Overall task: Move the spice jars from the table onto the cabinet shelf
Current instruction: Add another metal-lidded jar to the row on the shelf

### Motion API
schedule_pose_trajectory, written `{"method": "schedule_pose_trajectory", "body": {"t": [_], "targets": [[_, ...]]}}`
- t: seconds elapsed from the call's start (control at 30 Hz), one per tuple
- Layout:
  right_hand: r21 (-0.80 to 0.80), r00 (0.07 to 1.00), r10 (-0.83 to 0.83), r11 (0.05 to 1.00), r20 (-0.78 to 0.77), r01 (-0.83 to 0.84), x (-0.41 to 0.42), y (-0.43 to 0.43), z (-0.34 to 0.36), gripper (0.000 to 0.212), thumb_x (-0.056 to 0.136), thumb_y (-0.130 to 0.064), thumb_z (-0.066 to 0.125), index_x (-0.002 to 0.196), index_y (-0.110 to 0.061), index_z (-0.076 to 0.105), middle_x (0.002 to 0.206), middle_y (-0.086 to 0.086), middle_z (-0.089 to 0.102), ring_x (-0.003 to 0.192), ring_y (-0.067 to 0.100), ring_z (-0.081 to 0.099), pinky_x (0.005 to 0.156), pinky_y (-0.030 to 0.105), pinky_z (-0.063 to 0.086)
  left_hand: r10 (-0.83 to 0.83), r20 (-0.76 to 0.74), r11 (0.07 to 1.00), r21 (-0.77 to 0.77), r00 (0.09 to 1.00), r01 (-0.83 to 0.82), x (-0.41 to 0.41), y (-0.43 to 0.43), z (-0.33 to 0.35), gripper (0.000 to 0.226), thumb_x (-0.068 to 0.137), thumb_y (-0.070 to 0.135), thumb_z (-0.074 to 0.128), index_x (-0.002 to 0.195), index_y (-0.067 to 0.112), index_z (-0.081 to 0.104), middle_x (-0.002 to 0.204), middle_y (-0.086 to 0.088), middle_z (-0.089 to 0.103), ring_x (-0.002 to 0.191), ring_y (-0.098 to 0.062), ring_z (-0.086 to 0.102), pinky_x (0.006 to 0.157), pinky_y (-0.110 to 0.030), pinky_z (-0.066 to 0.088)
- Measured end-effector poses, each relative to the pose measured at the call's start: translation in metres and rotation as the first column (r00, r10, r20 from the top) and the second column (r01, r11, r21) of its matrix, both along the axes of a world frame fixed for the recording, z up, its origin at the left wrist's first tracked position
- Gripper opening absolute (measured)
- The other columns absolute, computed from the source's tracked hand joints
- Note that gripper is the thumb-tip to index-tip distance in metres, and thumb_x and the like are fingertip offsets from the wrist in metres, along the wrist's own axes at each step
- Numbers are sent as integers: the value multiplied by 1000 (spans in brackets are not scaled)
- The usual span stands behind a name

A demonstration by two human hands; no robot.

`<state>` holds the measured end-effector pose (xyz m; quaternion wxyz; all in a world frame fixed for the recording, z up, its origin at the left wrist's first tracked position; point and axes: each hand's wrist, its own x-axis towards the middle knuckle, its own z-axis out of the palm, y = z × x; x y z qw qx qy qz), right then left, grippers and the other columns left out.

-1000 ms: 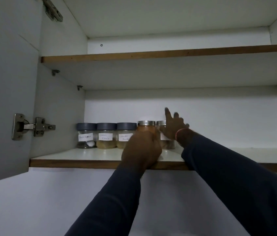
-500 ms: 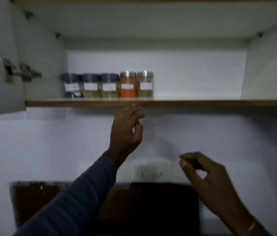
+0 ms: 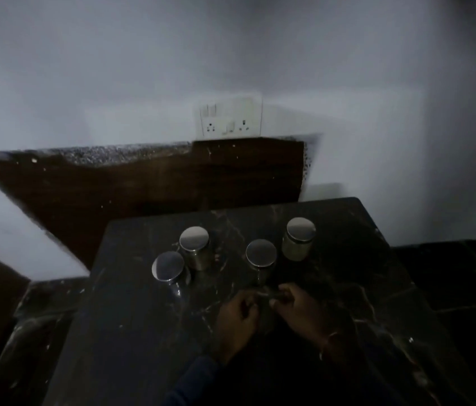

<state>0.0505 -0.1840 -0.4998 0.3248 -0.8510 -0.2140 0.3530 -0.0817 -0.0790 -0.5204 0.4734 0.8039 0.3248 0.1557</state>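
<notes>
On the dark marbled table [image 3: 143, 332] you have four spice jars with shiny round lids, all upright in the back half of the top. The left front jar [image 3: 168, 266] stands nearest the left edge, and the left back jar [image 3: 196, 247] is just beside it, a little further toward the back edge. They are so close that you cannot tell whether they touch. The middle jar [image 3: 261, 254] stands apart from that pair, near the middle of the top. The right jar [image 3: 299, 238] is just beyond it, toward the back right corner, and its pale contents show through the glass.

Your left hand [image 3: 236, 317] and your right hand [image 3: 301, 312] are over the front half of the table, just in front of the middle jar but not on it. The fingers of both are curled inward, and the fingertips of the two hands nearly meet. The spot between them is dark and blurred, so you cannot tell whether either hand grips anything. A thin bracelet [image 3: 329, 339] shows at your right wrist and a dark sleeve [image 3: 196, 376] covers your left forearm.

Behind the table's back edge a brown board [image 3: 143, 186] leans against the white wall [image 3: 114, 68]. A switch and socket plate [image 3: 229, 120] sits on the wall above it.
</notes>
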Motion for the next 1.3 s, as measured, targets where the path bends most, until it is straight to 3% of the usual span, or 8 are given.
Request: {"method": "schedule_pose_trajectory", "body": {"t": [0.1, 0.3, 0.43, 0.57, 0.77, 1.1, 1.17, 1.3], "targets": [[-15, 997, 62, 998, 37, -61, 1, 12, 1, 51, 84, -39, 68, 131, -26, 53, 128, 0, 61, 115, 18, 59, 101, 35, 47, 64, -20, 997, -32, 998, -65, 5, 11, 1, 30, 85, 13, 65, 106, 34, 60, 91, 21, 63, 83, 10, 59, 77, -11, 43], [106, 978, 206, 974, -33, -202, -21, 54, 4, 51, 86, -28, 69, 133, -20, 52, 133, 2, 58, 118, 17, 58, 100, 31, 47, 233, 53, 972, -28, 971, -232, -11, 42, 10, 27, 87, 16, 62, 113, 22, 62, 108, 7, 67, 97, -2, 63, 86, -26, 52], [132, 955, 295, 947, -13, -291, -33, 75, 4, 52, 86, -30, 70, 134, -19, 53, 133, 4, 57, 119, 19, 57, 103, 34, 46, 354, 85, 874, 324, 931, -362, -28, 90, 30, 33, 83, 38, 57, 112, 24, 59, 118, 1, 57, 114, -16, 51, 96, -44, 47], [148, 943, 330, 935, -37, -321, -46, 89, 0, 53, 85, -30, 71, 133, -18, 53, 132, 4, 56, 116, 18, 56, 96, 27, 45, 319, -348, 910, 373, 882, -182, -34, 148, 35, 86, 79, 44, 69, 149, 25, 24, 159, -7, 17, 147, -30, 11, 111, -57, 22], [172, 947, 306, 943, -101, -286, -49, 83, -16, 58, 83, -30, 73, 136, -20, 50, 132, 2, 58, 112, 12, 56, 95, 27, 47, 26, -688, 880, 361, 726, 310, -25, 165, 23, 76, 84, 41, 62, 149, 30, 25, 155, -3, 26, 140, -34, 23, 102, -64, 35], [76, 867, 498, 864, 14, -498, -56, 52, -39, 116, 67, -34, 86, 156, -17, 12, 162, 6, 17, 149, 22, 17, 121, 36, 20, 53, -166, 999, 11, 985, -52, -57, 62, -7, 70, 65, 36, 81, 128, 34, 52, 111, 11, 55, 98, -6, 56, 83, -23, 50], [107, 878, 479, 872, 25, -478, -60, 49, -40, 114, 66, -39, 85, 154, -21, 16, 160, 3, 25, 147, 20, 23, 120, 40, 23, 111, -87, 992, -57, 990, -116, -59, 52, 2, 61, 69, 36, 83, 121, 41, 51, 104, 16, 58, 85, 5, 57, 71, -9, 46], [335, 927, 342, 901, -152, -277, -57, 43, -21, 83, 57, -44, 86, 128, -48, 43, 133, -14, 58, 124, 8, 55, 105, 39, 47, 196, 68, 951, -258, 978, -172, -58, 46, 30, 65, 74, 33, 82, 130, 33, 49, 123, 17, 59, 109, 6, 57, 83, -9, 48]]}}
